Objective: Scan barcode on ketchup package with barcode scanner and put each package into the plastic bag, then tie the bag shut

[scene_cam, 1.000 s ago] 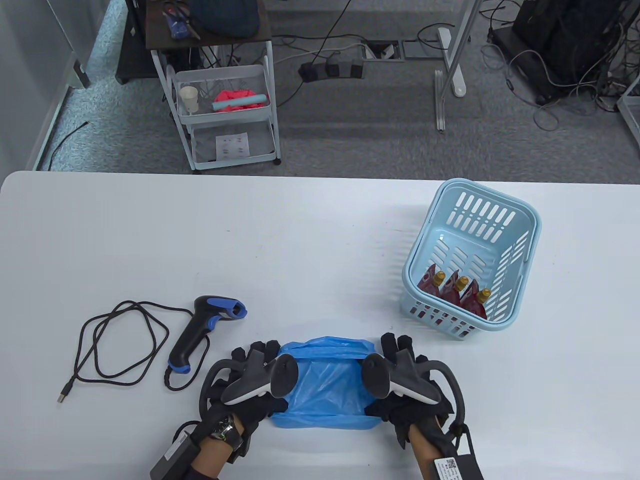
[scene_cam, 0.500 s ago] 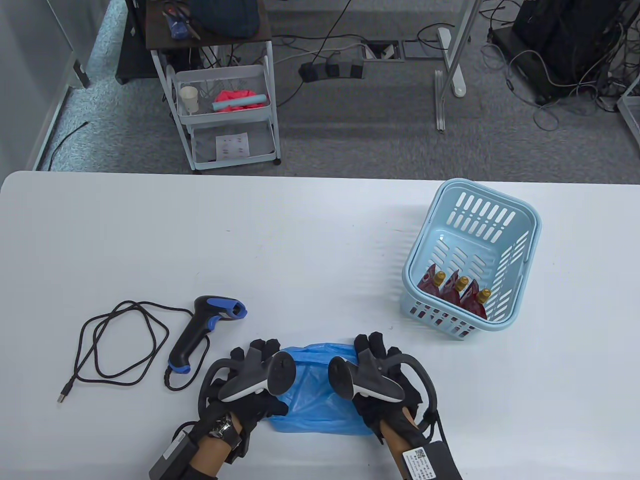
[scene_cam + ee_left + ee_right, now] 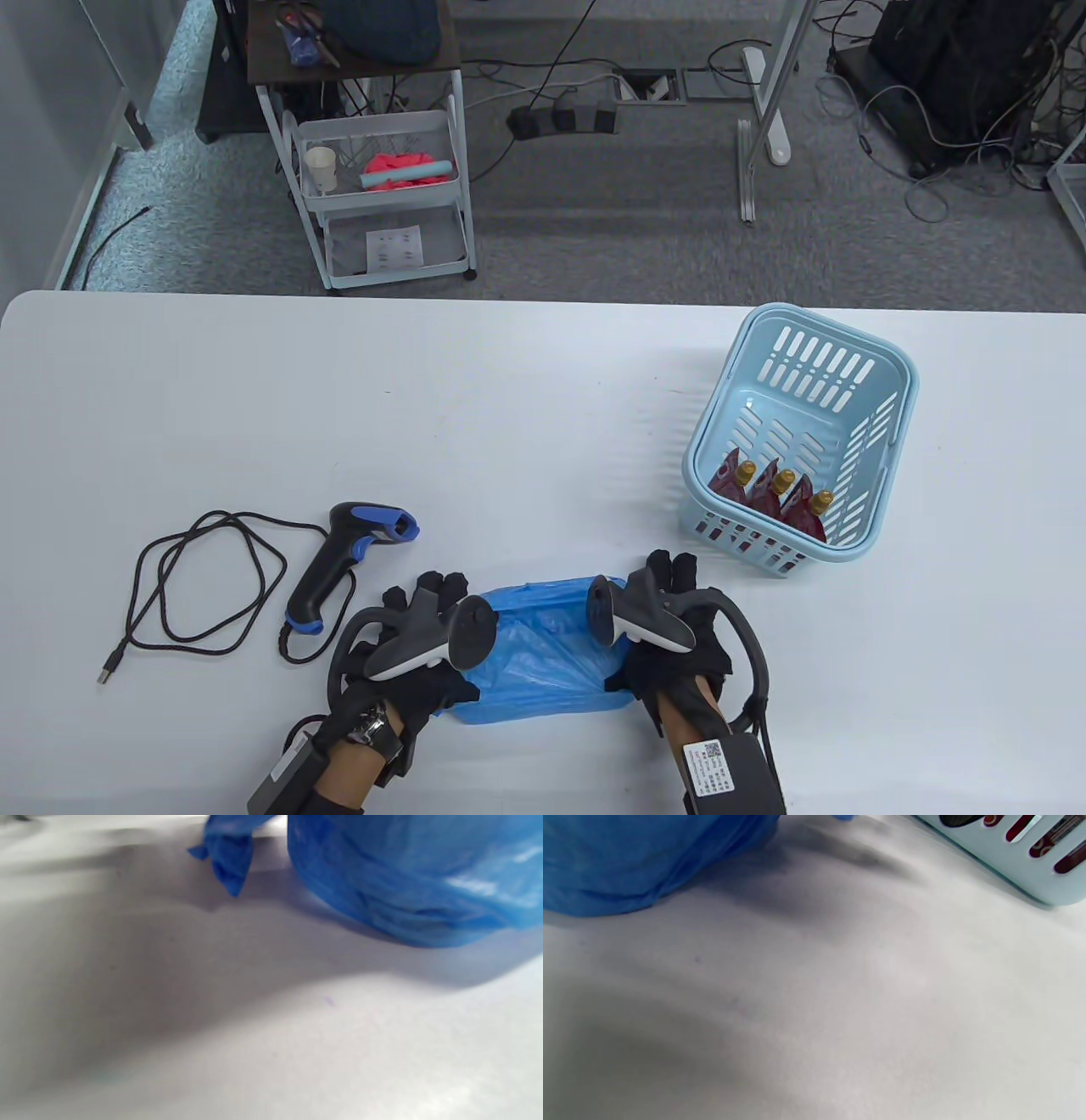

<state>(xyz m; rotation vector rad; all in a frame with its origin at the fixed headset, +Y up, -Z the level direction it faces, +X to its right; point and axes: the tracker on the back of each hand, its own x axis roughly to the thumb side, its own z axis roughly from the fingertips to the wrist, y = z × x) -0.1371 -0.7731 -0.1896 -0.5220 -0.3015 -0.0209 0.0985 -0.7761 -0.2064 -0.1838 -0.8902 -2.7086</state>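
A blue plastic bag [image 3: 543, 662] lies on the white table [image 3: 526, 424] near its front edge. My left hand [image 3: 428, 641] holds the bag's left side and my right hand [image 3: 657, 632] holds its right side, thumbs on the near part of the film. The trackers hide most of both grips. Crumpled blue film fills the top of the left wrist view [image 3: 403, 878] and the upper left of the right wrist view [image 3: 628, 857]; no fingers show there. The black and blue barcode scanner [image 3: 339, 560] lies left of the bag. Three red ketchup packages [image 3: 776, 492] stand in the light blue basket [image 3: 689, 484].
The scanner's black cable [image 3: 204, 586] lies coiled on the table's left. The basket [image 3: 1009, 857] stands just beyond my right hand, to the right. A white cart [image 3: 382, 195] and floor cables are past the table's far edge.
My right hand first slid left and bunched the bag narrower, then moved back right a little. My left hand shifted slightly left and toward me.
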